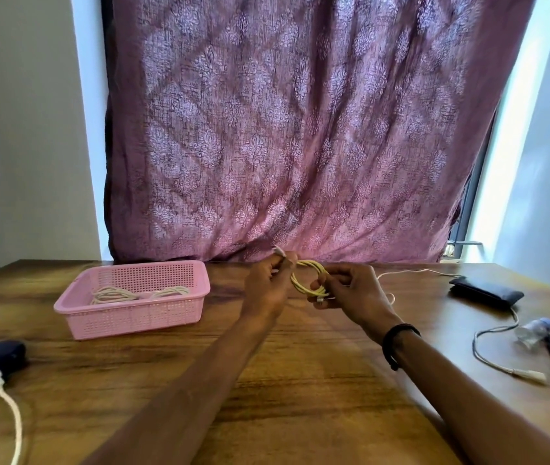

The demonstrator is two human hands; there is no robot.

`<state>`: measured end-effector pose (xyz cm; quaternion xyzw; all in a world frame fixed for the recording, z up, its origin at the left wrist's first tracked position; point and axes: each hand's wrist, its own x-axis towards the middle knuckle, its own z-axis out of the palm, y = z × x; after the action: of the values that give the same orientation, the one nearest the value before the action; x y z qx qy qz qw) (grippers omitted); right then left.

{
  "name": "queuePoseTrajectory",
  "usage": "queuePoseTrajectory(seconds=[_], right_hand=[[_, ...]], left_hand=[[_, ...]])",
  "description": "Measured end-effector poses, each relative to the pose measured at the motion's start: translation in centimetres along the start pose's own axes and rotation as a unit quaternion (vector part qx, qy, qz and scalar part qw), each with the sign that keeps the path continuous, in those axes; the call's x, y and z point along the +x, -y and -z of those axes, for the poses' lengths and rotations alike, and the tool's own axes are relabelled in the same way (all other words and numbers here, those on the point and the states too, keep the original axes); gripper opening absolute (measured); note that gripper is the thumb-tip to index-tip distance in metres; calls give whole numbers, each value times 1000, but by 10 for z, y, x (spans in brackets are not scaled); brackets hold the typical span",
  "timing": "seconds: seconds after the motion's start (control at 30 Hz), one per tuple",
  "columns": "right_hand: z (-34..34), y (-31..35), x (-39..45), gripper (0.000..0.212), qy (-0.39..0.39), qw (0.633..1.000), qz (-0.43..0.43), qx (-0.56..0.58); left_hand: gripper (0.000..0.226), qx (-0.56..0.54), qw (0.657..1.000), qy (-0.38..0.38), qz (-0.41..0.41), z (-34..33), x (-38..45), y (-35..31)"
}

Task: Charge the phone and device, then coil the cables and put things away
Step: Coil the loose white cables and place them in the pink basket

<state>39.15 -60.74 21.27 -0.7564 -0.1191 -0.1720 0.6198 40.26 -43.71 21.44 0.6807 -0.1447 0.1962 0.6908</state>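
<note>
Both hands are meeting above the table point(267, 397), pinching one coiled cable point(307, 280): left hand point(267, 286) gripping its plug end, right hand point(351, 293) clamping the loops. Pink basket point(132, 317) is sitting left of the left hand, holding two coils.

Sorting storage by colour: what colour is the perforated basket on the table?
Pink; the basket shows best in the head view.

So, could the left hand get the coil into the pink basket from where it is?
Probably yes. The left hand holds the coiled cable together with the right hand, and the pink basket sits open-topped just to its left, with bare table between.
</note>
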Motion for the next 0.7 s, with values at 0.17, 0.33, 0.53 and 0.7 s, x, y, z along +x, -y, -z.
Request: queuePoseTrajectory(seconds=[0.17, 0.33, 0.53, 0.7], right_hand=[[-5, 7, -2, 17, 3, 998, 42, 44], [-10, 4, -4, 16, -14, 997, 80, 7], [-12, 2, -5, 19, -43, 995, 95, 6], [-11, 2, -3, 18, -35, 996, 73, 33]], left_hand=[[9, -347, 898, -76, 261, 2, 12, -15], [6, -343, 894, -54, 284, 7, 5, -11], [37, -51, 987, -23, 150, -5, -5, 6], [19, -11, 996, 3, 85, -1, -6, 2]])
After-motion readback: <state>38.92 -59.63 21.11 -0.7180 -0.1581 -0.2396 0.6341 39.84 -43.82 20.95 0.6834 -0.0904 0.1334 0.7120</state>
